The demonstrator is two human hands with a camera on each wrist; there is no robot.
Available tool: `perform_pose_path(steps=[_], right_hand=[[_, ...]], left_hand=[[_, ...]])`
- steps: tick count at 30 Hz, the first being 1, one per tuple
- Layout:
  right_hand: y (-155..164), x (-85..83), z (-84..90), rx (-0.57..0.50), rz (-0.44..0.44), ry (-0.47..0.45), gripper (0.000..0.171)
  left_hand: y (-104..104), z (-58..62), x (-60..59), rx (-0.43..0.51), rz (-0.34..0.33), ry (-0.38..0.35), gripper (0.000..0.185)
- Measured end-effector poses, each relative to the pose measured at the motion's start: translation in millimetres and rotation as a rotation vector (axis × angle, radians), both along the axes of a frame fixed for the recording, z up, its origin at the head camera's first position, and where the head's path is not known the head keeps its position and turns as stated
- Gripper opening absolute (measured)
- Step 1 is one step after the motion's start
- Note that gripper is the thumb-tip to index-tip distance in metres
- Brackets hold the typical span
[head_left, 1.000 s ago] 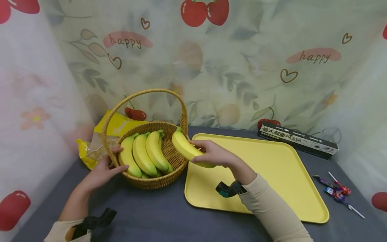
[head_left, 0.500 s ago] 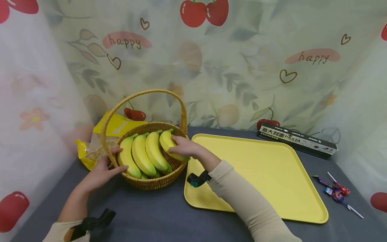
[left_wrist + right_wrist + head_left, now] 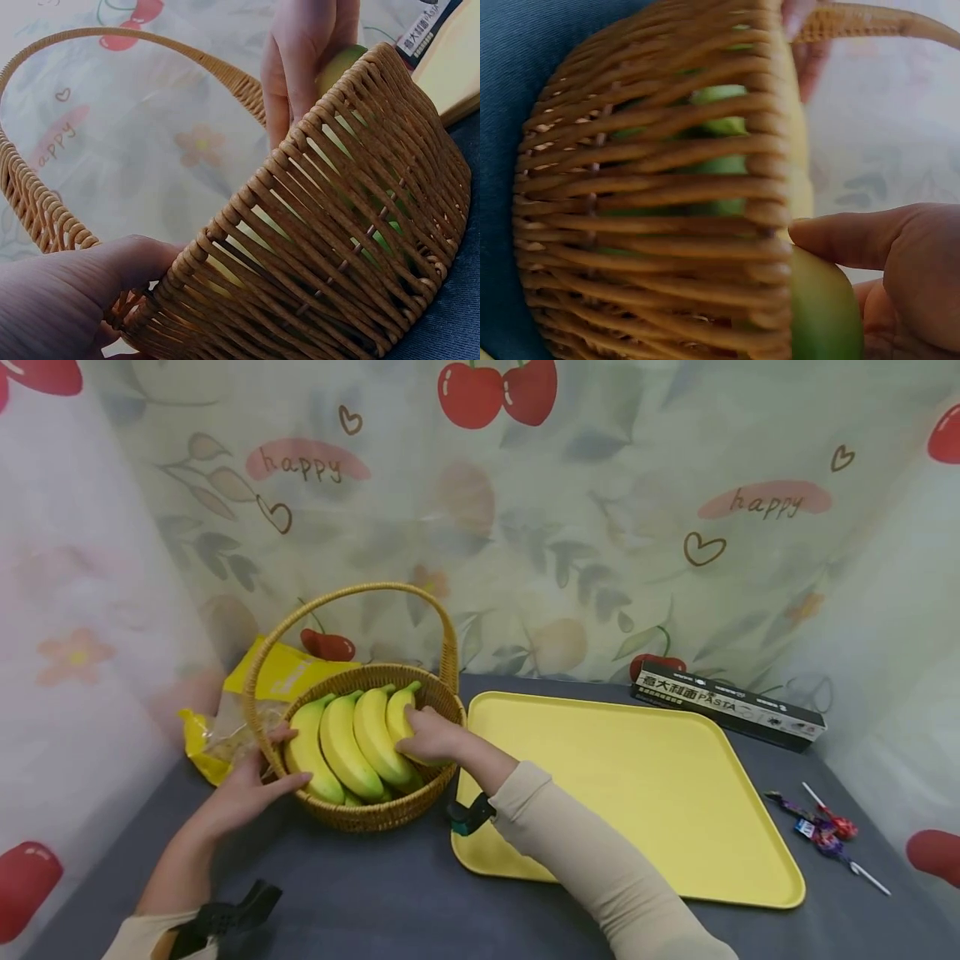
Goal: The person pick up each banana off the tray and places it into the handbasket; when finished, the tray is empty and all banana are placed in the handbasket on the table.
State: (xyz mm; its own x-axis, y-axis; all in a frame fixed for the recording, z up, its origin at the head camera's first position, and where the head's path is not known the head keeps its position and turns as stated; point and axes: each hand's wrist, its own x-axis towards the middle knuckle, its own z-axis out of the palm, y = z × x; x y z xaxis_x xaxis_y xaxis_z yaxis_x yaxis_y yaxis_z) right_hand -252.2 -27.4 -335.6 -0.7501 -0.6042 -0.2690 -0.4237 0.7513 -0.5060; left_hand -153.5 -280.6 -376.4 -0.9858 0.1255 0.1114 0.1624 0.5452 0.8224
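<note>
A round wicker basket [image 3: 360, 817] with a tall arched handle holds several yellow bananas [image 3: 347, 750] lying side by side, their green stems toward the back. At its left side my left hand [image 3: 243, 782] grips the rim by the handle's foot, the thumb over the edge in the left wrist view. My right hand [image 3: 438, 737] is inside the basket on the right, fingers and thumb around a banana [image 3: 399, 714] set against the others. In the right wrist view that banana's greenish end [image 3: 823, 311] shows beside the rim, under my thumb.
A yellow tray [image 3: 630, 793] lies right of the basket, under my right forearm. Behind it sits a black pasta box [image 3: 727, 703]. Several wrapped lollipops [image 3: 828, 835] lie at the far right. A yellow bag [image 3: 288, 681] stands behind the basket, near the printed curtain.
My right hand has carried the banana left from over the tray's edge and lowered it into the basket beside the others. My left hand keeps its grip on the rim.
</note>
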Motion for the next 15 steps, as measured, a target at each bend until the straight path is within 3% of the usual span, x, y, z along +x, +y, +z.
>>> perform_pose_path(steps=[7,12,15], right_hand=[[-6,-0.4,-3.5,0.047,-0.009,0.018,0.064],[-5,-0.7,-3.6,0.012,0.006,0.038,0.066],[4,2.5,-0.8,-0.039,0.017,0.051,0.07]], left_hand=[[-1,-0.4,-0.1,0.01,-0.001,0.01,0.065],[-2,-1.7,-1.0,0.016,-0.004,0.024,0.068],[-1,-2.2,-1.3,0.018,0.005,-0.013,0.076]])
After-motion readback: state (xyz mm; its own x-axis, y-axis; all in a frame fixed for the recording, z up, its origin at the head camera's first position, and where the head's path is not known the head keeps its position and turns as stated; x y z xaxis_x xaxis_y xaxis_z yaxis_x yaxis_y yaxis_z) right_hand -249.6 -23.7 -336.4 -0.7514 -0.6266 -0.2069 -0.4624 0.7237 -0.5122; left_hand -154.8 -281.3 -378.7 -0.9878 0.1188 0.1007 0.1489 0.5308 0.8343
